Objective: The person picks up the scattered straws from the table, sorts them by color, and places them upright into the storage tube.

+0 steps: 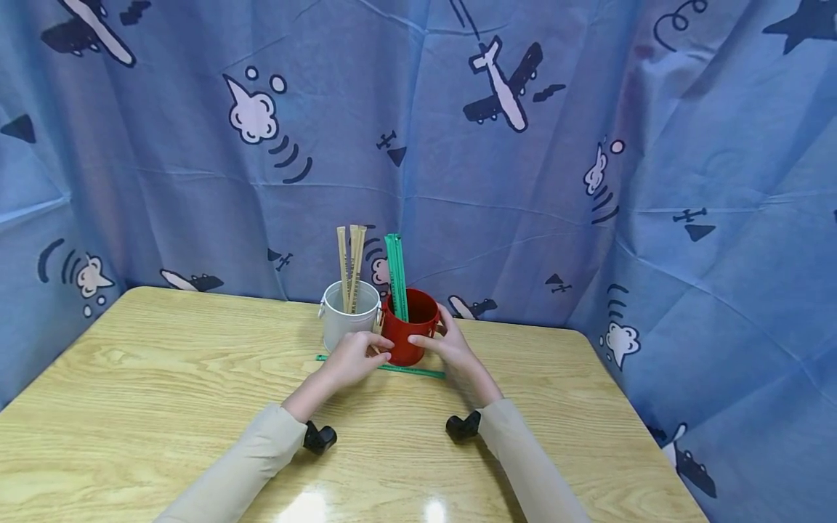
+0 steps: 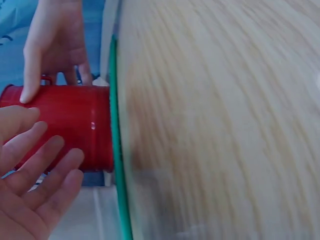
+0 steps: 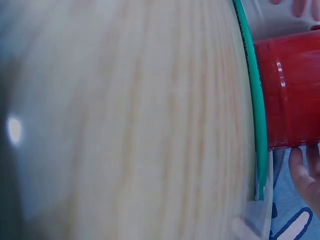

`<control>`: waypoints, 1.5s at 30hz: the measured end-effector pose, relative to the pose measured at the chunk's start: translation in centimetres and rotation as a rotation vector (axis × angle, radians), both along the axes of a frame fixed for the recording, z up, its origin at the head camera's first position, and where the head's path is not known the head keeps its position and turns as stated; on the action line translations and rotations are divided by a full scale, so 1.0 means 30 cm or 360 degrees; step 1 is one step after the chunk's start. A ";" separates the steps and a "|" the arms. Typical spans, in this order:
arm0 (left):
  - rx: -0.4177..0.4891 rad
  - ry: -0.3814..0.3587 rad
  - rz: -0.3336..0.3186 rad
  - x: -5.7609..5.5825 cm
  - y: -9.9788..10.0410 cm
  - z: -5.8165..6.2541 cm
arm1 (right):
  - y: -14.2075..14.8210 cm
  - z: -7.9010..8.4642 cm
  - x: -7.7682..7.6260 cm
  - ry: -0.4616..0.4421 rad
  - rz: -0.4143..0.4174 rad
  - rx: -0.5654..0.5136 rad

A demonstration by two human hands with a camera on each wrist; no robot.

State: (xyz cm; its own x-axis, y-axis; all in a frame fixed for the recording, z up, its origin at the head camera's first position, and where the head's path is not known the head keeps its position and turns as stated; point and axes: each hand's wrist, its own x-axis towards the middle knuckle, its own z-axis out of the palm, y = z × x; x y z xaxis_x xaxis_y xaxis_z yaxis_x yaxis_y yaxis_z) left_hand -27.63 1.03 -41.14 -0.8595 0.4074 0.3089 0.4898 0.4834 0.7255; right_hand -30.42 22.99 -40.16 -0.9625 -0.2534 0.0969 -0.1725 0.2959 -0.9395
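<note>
My right hand (image 1: 453,347) grips the side of a small red bucket (image 1: 403,351), its thumb on the front wall and its other fingers around the side by the handle. Two or more green paper-wrapped sticks, perhaps straws (image 1: 397,276), stand in that bucket. On the bucket's left, my left hand (image 1: 353,357) hovers with spread, slightly bent fingers and holds nothing, as the left wrist view shows; whether a fingertip touches the wall I cannot tell. A long green stick (image 1: 415,371) lies on the table along the bucket's front, partly hidden by my left hand in the head view.
Left of the red bucket, close against it, stands a white bucket (image 1: 335,327) holding several tan paper-wrapped sticks (image 1: 354,265). Both buckets are near the far edge of the wooden table (image 1: 196,378). A blue patterned curtain (image 1: 327,145) hangs behind.
</note>
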 end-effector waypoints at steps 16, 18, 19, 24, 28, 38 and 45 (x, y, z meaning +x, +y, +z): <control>-0.0423 0.0099 -0.0027 -0.009 0.009 -0.060 | -0.001 -0.002 -0.003 -0.0011 -0.0026 0.0001; -0.0433 0.0106 -0.0022 -0.006 0.009 -0.060 | -0.002 0.001 -0.001 -0.0004 -0.0026 0.0006; -0.0440 0.0102 -0.0022 -0.003 0.009 -0.058 | -0.003 0.001 0.000 0.0003 -0.0026 0.0008; -0.0499 0.0101 -0.0024 0.014 0.001 -0.052 | -0.007 0.004 0.003 0.0029 -0.0030 0.0029; -0.0536 0.0095 -0.0027 0.020 -0.004 -0.053 | -0.006 0.001 0.001 0.0007 -0.0040 0.0021; -0.0536 0.0028 0.0012 0.028 -0.007 -0.056 | 0.019 -0.084 -0.071 -0.0003 -0.0059 0.0000; -0.0547 0.0007 0.0016 0.039 -0.013 -0.056 | 0.018 -0.102 -0.075 0.0034 -0.0104 -0.0009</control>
